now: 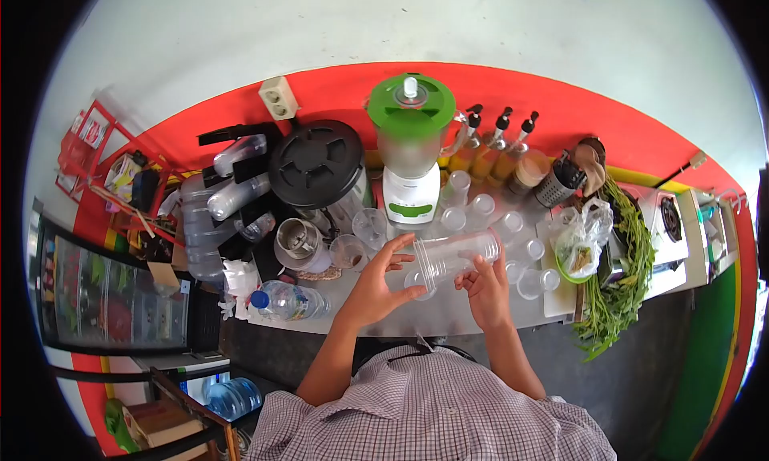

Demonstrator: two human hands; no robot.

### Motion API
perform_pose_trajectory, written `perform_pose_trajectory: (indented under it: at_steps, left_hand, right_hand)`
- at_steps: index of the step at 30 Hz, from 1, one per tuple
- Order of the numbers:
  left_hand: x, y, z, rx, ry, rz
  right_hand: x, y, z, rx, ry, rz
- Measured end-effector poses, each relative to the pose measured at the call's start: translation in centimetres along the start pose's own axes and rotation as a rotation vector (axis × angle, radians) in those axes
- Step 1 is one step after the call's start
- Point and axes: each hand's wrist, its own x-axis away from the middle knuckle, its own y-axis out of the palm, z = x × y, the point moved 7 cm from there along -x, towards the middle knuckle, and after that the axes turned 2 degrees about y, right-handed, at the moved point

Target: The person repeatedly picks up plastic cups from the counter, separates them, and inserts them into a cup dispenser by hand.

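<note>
A stack of clear plastic cups (455,253) lies sideways in the air in front of my chest, above the table's near edge. My left hand (383,283) is curved round the rim end at the left, thumb below and fingers above. My right hand (487,294) grips the other end from below, its fingers against the cups' side. Several more clear cups stand on the table behind and to the right of the stack, among them a cup (529,284) near my right hand. A blender (412,190) with a green lid stands straight ahead.
Left are a black-lidded container (317,165), a water bottle (292,300) with a blue cap and a metal-lined cup (297,241). Pump bottles (502,161) line the back. Leafy greens (633,253) and a plastic bag (585,241) lie right; some greens hang over the front edge.
</note>
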Motion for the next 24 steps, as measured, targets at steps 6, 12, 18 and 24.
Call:
perform_pose_trajectory:
  at_steps: [6,12,18,24]
  left_hand:
    - [2.4,-3.0,3.7,-0.021,0.093,0.055]
    - [6.4,-8.1,8.6,-0.135,0.172,0.079]
    - [9.5,-14.2,10.9,-0.288,0.314,0.175]
    - [11.4,-20.3,9.4,-0.146,0.310,0.201]
  right_hand:
    - [0.2,4.1,-0.9,0.023,-0.016,-0.193]
    - [1.2,11.1,-1.2,0.054,-0.025,-0.384]
    - [1.7,18.0,-0.7,0.253,-0.127,-0.440]
    - [1.5,23.2,0.5,0.408,-0.118,-0.588]
